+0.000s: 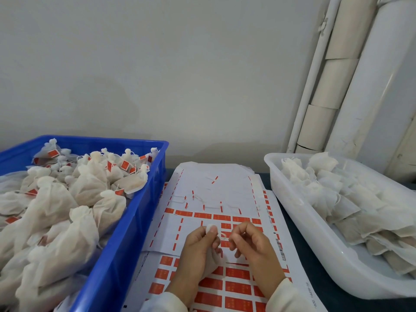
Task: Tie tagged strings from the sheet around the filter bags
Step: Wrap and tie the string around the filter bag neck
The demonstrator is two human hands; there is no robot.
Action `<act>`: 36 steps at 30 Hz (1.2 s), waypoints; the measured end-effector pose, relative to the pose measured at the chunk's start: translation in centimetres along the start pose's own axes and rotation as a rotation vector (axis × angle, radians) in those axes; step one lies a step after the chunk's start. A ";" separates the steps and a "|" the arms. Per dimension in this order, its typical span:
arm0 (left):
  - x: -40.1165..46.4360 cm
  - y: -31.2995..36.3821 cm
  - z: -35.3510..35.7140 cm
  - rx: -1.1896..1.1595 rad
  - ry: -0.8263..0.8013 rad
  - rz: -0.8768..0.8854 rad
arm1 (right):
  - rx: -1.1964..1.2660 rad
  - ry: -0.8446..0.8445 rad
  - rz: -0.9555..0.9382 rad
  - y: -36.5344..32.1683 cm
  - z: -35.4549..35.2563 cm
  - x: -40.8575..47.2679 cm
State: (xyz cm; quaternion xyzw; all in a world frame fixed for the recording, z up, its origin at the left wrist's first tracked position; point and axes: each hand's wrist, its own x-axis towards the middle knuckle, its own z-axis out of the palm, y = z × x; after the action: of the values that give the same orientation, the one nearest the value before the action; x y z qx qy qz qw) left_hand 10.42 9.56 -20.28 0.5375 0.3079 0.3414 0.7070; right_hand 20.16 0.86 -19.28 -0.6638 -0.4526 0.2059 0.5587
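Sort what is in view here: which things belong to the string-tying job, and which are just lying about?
Job:
left hand gripping a filter bag
right hand pinching a string
tag sheet
blue crate of tied bags
white tub of untied bags

Lying about:
cardboard tubes against the wall
white pipes

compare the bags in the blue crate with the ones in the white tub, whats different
The bags in the blue crate are gathered at the neck, tied with string and carry red tags; those in the white tub show no tags or ties. The crate's bags sit puffed and heaped up, while the tub's bags lie flatter, overlapping in rows. Both are white filter bags.
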 end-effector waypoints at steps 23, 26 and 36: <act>-0.4 0.0 0.4 0.234 0.005 0.025 | -0.085 0.116 -0.095 0.4 -0.1 0.1; -0.5 -0.1 0.2 0.297 -0.014 0.109 | -0.193 0.151 -0.142 0.5 -0.1 -0.1; -0.5 0.2 0.1 0.211 0.108 0.211 | -0.509 0.135 -0.251 0.7 -0.7 -0.3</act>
State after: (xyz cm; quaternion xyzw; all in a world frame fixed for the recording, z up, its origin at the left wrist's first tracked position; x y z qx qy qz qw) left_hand 10.21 9.08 -20.06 0.6191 0.3213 0.4079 0.5892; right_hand 20.81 0.21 -19.84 -0.7337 -0.5303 -0.0297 0.4239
